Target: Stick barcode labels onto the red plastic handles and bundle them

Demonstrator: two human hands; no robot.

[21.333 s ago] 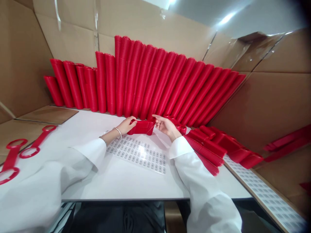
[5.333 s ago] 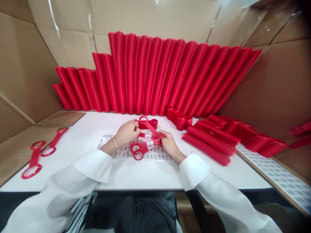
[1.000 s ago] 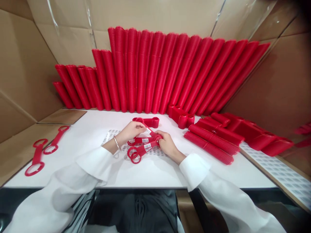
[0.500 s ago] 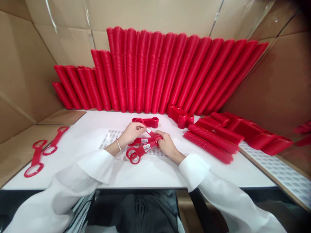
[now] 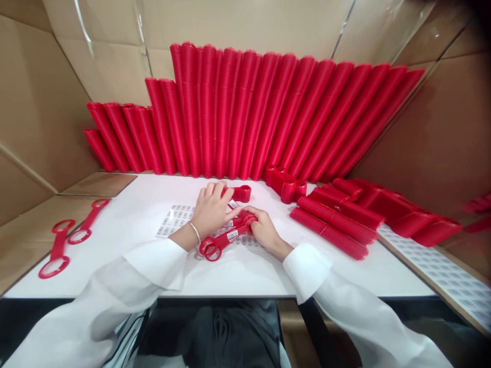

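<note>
My right hand point(image 5: 265, 231) grips the right ends of several flat red plastic pieces with ring-shaped ends point(image 5: 222, 239), which fan out to the left. White barcode labels point(image 5: 232, 234) show on their handles. Over the upper pieces of the fan lies my left hand point(image 5: 212, 208), fingers stretched and thumb apart, hiding part of them. Whether it presses on the topmost piece is hard to see. Beneath both hands lies a sheet of printed labels point(image 5: 172, 219). Just behind the left hand is a small stack of red pieces point(image 5: 242, 193).
Tall columns of stacked red pieces point(image 5: 245, 117) line the cardboard back wall point(image 5: 238, 25). More stacks point(image 5: 333, 220) lie to the right, near another label sheet point(image 5: 433, 263). Two single red pieces point(image 5: 58, 248) lie at the left of the white table point(image 5: 126, 214).
My left hand has gone from a pinch at the upper piece's label to spread fingers over the fan, shifting slightly right. My right hand keeps its hold in the same spot.
</note>
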